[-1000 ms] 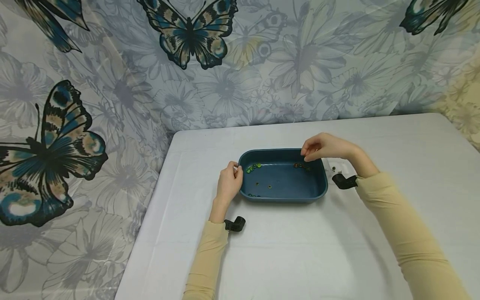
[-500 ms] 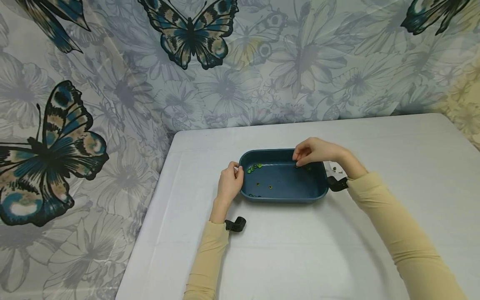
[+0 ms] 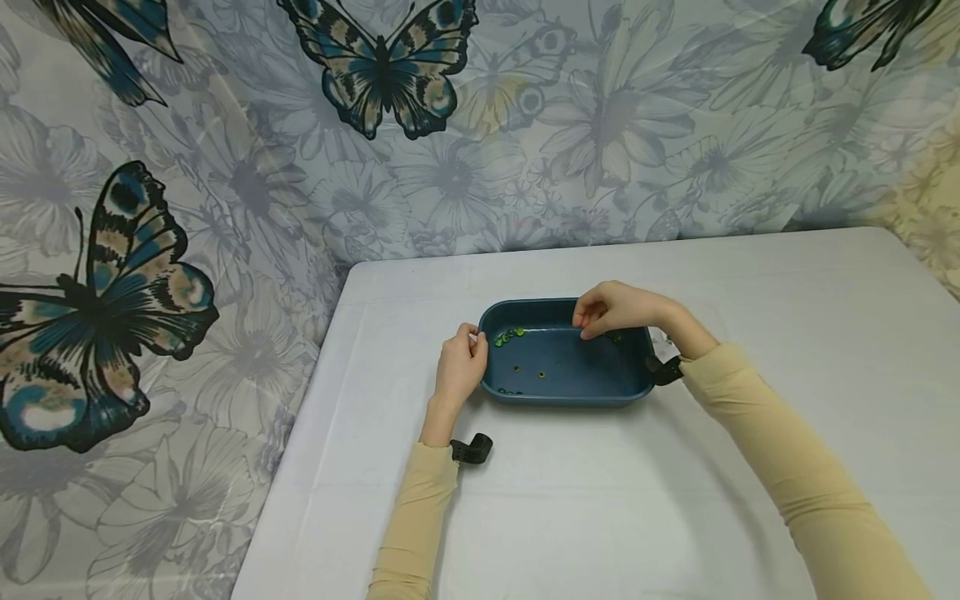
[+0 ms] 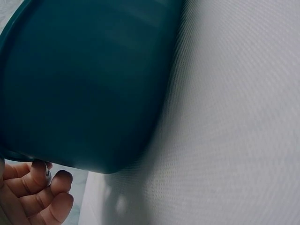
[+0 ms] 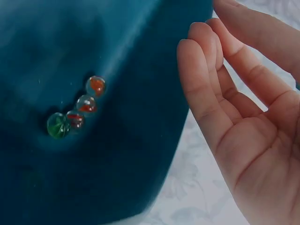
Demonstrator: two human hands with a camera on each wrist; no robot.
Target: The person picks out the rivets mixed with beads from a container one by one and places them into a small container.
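My left hand (image 3: 460, 358) grips the left rim of a dark blue tray (image 3: 562, 398), fingers curled at its edge. In the left wrist view, those fingertips (image 4: 61, 183) show beside the tray's outer wall. My right hand (image 3: 618, 308) hovers over the tray's back right part, fingers loosely bent, with nothing visible between them. Below it in the right wrist view lie red-orange glass marbles (image 5: 86, 104) and a green marble (image 5: 58, 125) in a row. Green marbles (image 3: 510, 335) sit at the tray's left end. Two small yellowish marbles (image 3: 542, 375) rest nearer the front.
The tray stands on a white-covered table (image 3: 570, 500). Just right of it, partly behind my right forearm, lies something small and pale (image 3: 663, 340), too hidden to identify. A patterned butterfly cloth (image 3: 450, 192) hangs behind the table.
My right hand has moved left and slightly down from the tray's back right rim to over its inside. The left hand and the tray have stayed put.
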